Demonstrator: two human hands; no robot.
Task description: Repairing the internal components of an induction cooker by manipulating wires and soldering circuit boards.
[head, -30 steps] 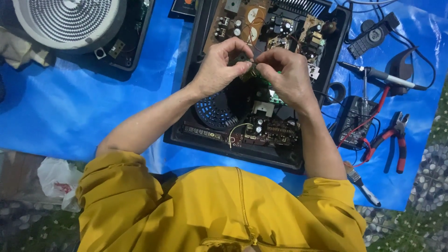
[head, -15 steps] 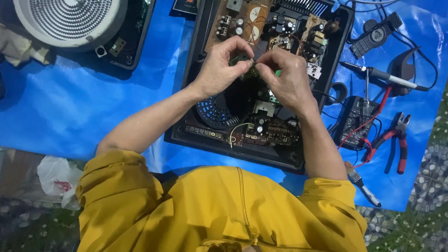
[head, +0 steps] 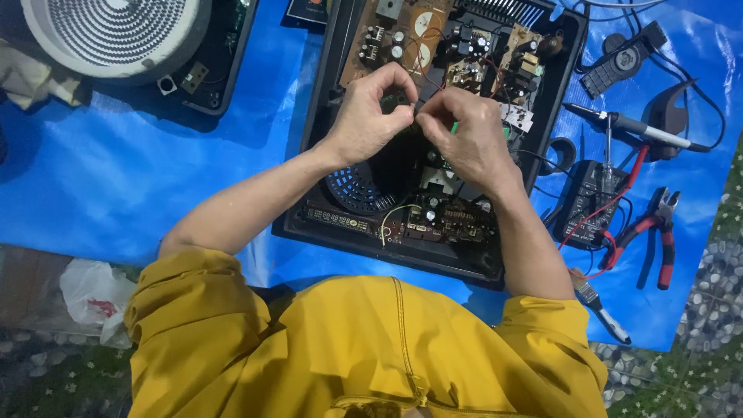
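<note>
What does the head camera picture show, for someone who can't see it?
A person in a yellow top holds a small green part between the fingers of the left hand and right hand, over an opened black appliance full of circuit boards. It lies on a blue sheet, with red-handled pliers and a multimeter to the right.

Bare blue tarp (head: 116, 170) left; multimeter (head: 592, 201), pliers (head: 658, 232) crowd right.

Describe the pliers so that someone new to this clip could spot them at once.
Start at the opened black appliance housing on the blue tarp, where both hands work, then go right past the black multimeter. The pliers lie near the tarp's right edge, jaws pointing up. Their red and black handles set them apart from the slim soldering iron above and the small brush below.
</note>
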